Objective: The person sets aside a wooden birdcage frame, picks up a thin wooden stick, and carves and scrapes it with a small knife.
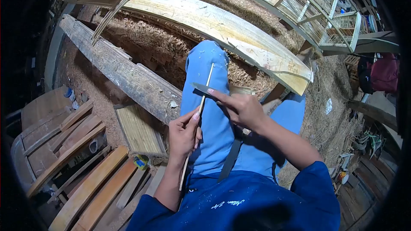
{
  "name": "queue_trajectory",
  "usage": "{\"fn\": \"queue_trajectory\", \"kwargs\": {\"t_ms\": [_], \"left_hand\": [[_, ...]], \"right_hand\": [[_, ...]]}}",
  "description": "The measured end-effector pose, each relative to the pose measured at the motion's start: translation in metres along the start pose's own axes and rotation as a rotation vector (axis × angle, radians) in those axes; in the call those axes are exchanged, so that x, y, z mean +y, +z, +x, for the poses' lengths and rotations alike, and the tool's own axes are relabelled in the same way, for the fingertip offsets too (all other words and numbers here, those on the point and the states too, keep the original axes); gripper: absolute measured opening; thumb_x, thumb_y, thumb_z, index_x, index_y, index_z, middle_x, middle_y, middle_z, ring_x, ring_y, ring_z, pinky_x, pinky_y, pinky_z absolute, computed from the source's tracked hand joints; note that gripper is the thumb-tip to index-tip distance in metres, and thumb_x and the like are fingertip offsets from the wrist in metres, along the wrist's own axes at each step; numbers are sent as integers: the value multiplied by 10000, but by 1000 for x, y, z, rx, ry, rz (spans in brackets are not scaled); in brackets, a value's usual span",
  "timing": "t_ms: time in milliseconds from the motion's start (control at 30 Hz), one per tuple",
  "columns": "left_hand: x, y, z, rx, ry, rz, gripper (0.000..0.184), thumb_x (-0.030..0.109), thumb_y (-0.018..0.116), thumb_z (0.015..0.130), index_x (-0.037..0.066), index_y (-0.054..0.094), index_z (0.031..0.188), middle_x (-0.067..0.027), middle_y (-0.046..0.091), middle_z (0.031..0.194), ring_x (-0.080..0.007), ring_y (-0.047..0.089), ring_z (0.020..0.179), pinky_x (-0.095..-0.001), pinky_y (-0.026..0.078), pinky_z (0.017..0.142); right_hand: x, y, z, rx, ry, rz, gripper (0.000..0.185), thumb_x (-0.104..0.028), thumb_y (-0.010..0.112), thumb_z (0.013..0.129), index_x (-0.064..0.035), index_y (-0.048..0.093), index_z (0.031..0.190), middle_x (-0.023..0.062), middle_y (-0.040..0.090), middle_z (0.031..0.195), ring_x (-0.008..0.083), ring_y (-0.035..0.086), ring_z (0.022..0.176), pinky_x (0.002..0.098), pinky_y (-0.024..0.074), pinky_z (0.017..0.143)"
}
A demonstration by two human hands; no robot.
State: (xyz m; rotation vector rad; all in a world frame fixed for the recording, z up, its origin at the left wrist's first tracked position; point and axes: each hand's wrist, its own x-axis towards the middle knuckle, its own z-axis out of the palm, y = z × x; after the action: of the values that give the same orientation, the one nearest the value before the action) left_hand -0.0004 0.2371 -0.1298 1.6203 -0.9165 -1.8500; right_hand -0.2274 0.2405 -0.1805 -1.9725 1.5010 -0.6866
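A thin wooden strip (208,78) runs lengthwise over the blue-trousered leg (209,145), from the knee down to the dark blue shirt. My left hand (184,134) pinches it near its middle, thumb on top. In my right hand (244,109) is a knife, its forefinger stretched along the back of the blade (199,87). The blade lies across the strip above my left hand. Most of the knife's handle is hidden in the right palm; a dark band extends below that hand over the lap.
Long planks (205,19) and a weathered board (124,72) lie ahead over wood shavings. Thin sticks (112,17) lean at the upper left. Curved wooden pieces (92,188) are at the lower left. A slatted frame (338,30) stands upper right, near a dark red bag (384,73).
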Motion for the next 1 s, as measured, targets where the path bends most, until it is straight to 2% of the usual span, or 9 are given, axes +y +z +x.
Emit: {"fn": "queue_trajectory", "kwargs": {"t_ms": [133,167,267,300,533,600,733,800,1000], "left_hand": [[3,0,2,-19,6,11,328,203,599,1054,-8,678,1293,-29,571,530,-61,414,349,-230,298,329],[3,0,3,-17,5,10,328,203,599,1054,-8,678,1293,-29,571,530,-61,414,349,-230,298,329],[5,-3,2,-39,-1,-4,332,213,591,1059,-8,678,1291,-30,567,526,-64,411,346,-231,296,328],[7,-3,3,-41,-18,10,334,216,585,1062,-9,675,1293,-33,565,525,-65,410,344,-231,298,328],[13,-6,3,-80,-82,8,349,226,552,1076,-15,653,1306,-41,557,529,-71,405,332,-232,306,324],[14,-6,4,-91,-78,-1,351,228,544,1079,-16,652,1307,-39,553,527,-70,405,332,-232,305,323],[13,-8,3,-102,-96,1,357,232,525,1087,-18,647,1311,-32,543,525,-67,403,332,-233,303,322],[13,-8,7,-112,-85,-7,361,249,531,1085,-9,651,1308,-26,525,520,-70,396,322,-230,296,310],[12,-9,4,-116,-89,-5,365,252,524,1088,-11,650,1307,-24,525,524,-69,390,322,-232,291,309]], "right_hand": [[33,2,15,155,210,146,664,-31,658,843,-309,592,1443,115,723,799,283,687,642,421,567,617],[26,7,9,214,119,127,589,-152,678,910,-369,570,1446,88,718,762,274,693,615,424,573,588],[8,3,-7,-13,-10,46,591,-143,672,907,-365,572,1445,84,745,820,266,709,626,404,583,585],[26,17,-2,187,13,151,603,-152,677,903,-365,562,1454,90,750,854,261,713,635,409,586,590],[24,8,2,6,-45,60,593,-162,679,899,-360,569,1447,104,735,797,258,711,637,416,581,592],[40,2,13,102,235,124,622,-131,669,879,-365,568,1446,91,730,779,260,712,653,427,588,629],[11,3,-6,-35,-23,53,589,-135,659,908,-326,564,1457,125,735,816,290,692,598,419,574,570],[32,1,7,39,253,186,597,-190,689,914,-347,544,1472,107,695,750,290,683,618,431,564,594],[19,1,1,7,-24,67,510,-225,670,945,-361,589,1430,144,697,713,305,659,543,434,534,534]]}}
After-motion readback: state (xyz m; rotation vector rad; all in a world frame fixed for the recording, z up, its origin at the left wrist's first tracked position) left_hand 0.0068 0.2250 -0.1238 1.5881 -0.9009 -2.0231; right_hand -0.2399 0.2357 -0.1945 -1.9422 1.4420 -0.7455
